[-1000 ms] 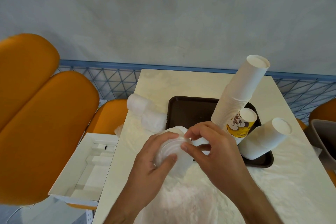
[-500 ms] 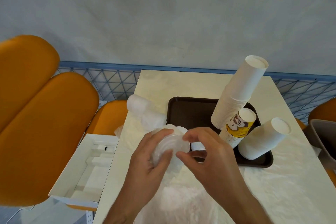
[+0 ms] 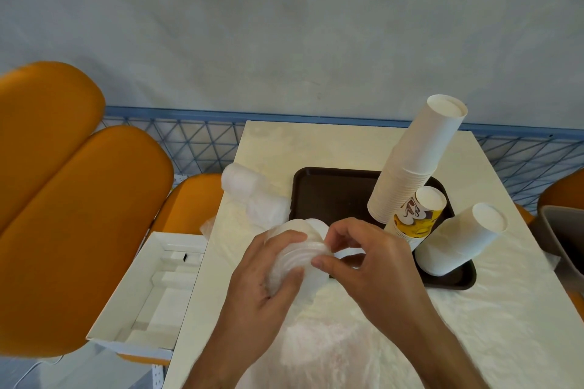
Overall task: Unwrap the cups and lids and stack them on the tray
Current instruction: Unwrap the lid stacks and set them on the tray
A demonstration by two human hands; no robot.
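Landmark: brown tray (image 3: pixel 328 196) on the pale tabletop (image 3: pixel 316 142).
White box: open box (image 3: pixel 151 287) off the tabletop's left edge, well left of the tray, beside orange seats (image 3: pixel 79 215).
Wrapped sleeve: a plastic-wrapped white roll (image 3: pixel 249 189) lies on the tabletop just left of the tray.
Left hand: left hand (image 3: pixel 265 281) at the tray's near-left corner, fingers curled round a stack of clear lids (image 3: pixel 300 249) in thin wrap.
Right hand: right hand (image 3: pixel 369 265) over the tray's near edge, thumb and forefinger pinching at the lid stack's right side; whether they hold wrap or lid cannot be told.
Tall cup stack: white cups (image 3: pixel 414 164), inverted and leaning, on the tray's right half.
Printed cups: yellow-patterned stack (image 3: pixel 417 215) just in front of it.
Short cup stack: white cups (image 3: pixel 461 240) tilted at the tray's near-right corner.
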